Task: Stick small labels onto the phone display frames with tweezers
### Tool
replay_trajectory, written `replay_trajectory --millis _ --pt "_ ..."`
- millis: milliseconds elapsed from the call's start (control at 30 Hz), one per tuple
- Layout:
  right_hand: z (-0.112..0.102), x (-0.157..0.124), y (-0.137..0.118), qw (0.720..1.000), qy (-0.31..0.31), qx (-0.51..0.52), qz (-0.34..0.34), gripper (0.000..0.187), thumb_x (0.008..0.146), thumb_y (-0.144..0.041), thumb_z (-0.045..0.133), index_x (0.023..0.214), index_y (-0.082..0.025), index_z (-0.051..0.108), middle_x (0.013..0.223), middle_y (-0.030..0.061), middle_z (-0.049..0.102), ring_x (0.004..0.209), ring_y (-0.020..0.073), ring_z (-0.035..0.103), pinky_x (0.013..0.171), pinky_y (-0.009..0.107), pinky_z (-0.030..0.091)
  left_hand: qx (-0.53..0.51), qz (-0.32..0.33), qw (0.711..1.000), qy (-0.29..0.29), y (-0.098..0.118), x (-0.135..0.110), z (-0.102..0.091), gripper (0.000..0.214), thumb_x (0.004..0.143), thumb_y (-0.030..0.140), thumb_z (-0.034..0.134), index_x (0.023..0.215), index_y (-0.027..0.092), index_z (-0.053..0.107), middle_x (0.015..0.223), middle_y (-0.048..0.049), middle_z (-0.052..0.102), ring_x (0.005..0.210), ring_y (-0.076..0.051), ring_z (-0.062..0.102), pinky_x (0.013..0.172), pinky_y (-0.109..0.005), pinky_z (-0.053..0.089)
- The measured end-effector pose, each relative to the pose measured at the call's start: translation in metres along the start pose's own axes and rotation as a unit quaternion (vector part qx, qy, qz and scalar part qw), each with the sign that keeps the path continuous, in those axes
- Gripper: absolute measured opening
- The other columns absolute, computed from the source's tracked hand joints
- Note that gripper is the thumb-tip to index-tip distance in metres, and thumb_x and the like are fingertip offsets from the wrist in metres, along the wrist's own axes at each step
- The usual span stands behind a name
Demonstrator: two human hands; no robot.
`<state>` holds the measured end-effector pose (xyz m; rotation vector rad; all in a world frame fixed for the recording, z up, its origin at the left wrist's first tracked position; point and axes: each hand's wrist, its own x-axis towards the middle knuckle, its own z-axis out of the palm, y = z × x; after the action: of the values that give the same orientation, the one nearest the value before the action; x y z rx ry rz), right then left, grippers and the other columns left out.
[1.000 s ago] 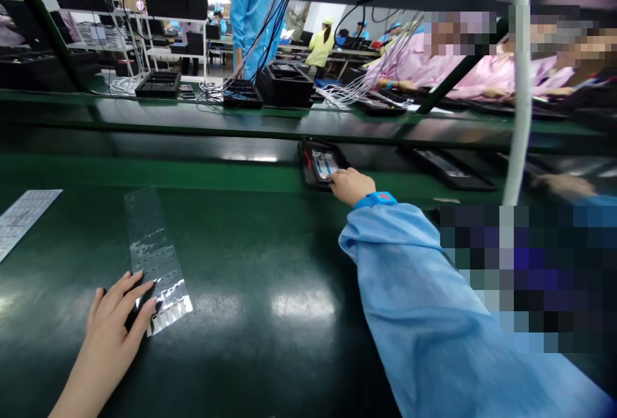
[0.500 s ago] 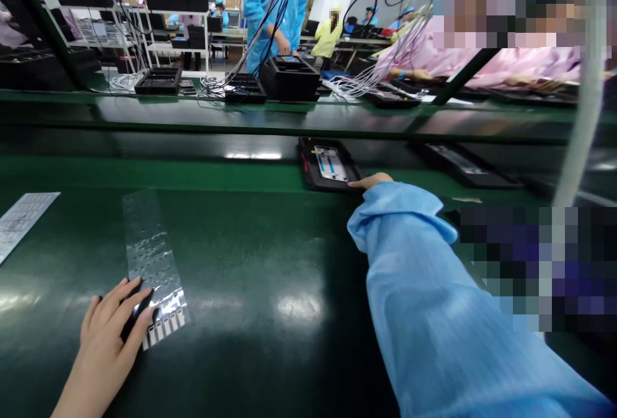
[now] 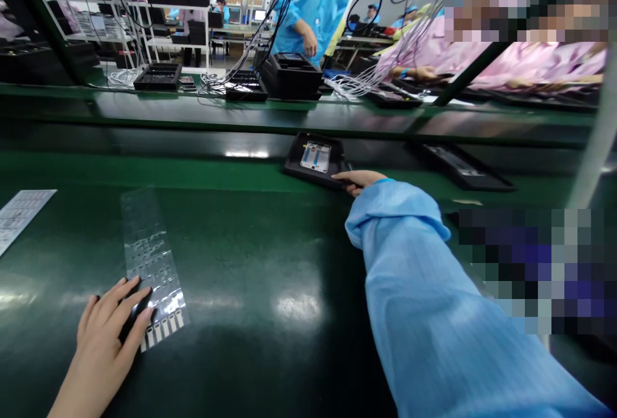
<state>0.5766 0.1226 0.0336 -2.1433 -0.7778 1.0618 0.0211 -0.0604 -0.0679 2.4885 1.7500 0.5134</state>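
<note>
My left hand [image 3: 108, 328] rests on the green work surface with its fingers spread. Its fingertips touch the left edge of a clear plastic sheet [image 3: 153, 247], which has a row of pale stickers [image 3: 164, 329] along its near end. Reaching far forward, my right hand [image 3: 359, 180] grips the near right corner of a black tray [image 3: 294, 167], thumb side over the rim and other fingers curled partly out of sight. In that tray lies a phone frame [image 3: 315, 157] with a silvery face and blue strips. The tray sits at an angle.
A second black tray [image 3: 465, 167] stands to the right at the back. Printed paper [image 3: 24, 212] lies at the left edge. Behind a raised ledge [image 3: 193, 112] are cables, black boxes [image 3: 292, 77] and co-workers in blue and pink coats. A pale post [image 3: 590, 148] rises at right.
My right hand has moved slightly left, and the black tray has shifted left and turned with it. My left hand stays on the plastic sheet. The blue-coated co-worker has moved right.
</note>
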Motion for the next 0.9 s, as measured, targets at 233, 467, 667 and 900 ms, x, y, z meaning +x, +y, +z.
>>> replay_trajectory --millis 233,467,667,900 --pt "0.023 -0.01 -0.007 0.989 -0.116 0.091 0.006 0.021 0.092 -0.021 0.045 0.072 -0.014 0.044 0.059 0.0004 0.05 0.036 0.0004 0.021 0.029 0.012 0.011 -0.006 -0.002 1.0 0.001 0.0 0.0 0.001 0.033 0.088 0.04 0.045 0.119 0.032 0.053 0.13 -0.004 0.051 0.126 -0.029 0.04 0.105 -0.058 0.019" --pt "0.066 -0.062 0.009 0.974 -0.19 0.118 -0.041 0.014 0.088 -0.019 0.051 0.076 -0.013 0.046 0.061 0.0005 0.053 0.035 -0.0009 0.022 0.029 0.011 0.014 -0.019 -0.023 1.0 0.0 0.019 0.002 -0.008 0.043 0.087 0.047 0.044 0.125 0.027 0.048 0.132 -0.007 0.048 0.13 -0.03 0.034 0.107 -0.057 0.015" --pt "0.087 -0.129 0.044 0.95 -0.298 0.078 -0.039 0.029 0.071 -0.028 0.07 0.068 -0.014 0.046 0.05 -0.0063 0.04 0.035 -0.0008 0.024 0.032 0.012 0.013 -0.032 -0.035 0.999 0.006 0.026 0.003 -0.011 0.039 0.089 0.044 0.04 0.121 0.025 0.051 0.132 -0.0073 0.048 0.131 -0.029 0.033 0.108 -0.057 0.014" --pt "0.098 -0.196 0.086 0.865 -0.488 -0.093 -0.072 0.039 0.068 -0.044 0.07 0.084 -0.011 0.057 0.057 -0.0041 0.05 0.043 0.0025 0.034 0.038 0.015 0.022 -0.104 -0.051 0.992 0.045 0.034 0.008 -0.021 0.032 0.09 0.042 0.04 0.115 0.026 0.053 0.128 -0.0068 0.049 0.129 -0.028 0.035 0.108 -0.057 0.017"
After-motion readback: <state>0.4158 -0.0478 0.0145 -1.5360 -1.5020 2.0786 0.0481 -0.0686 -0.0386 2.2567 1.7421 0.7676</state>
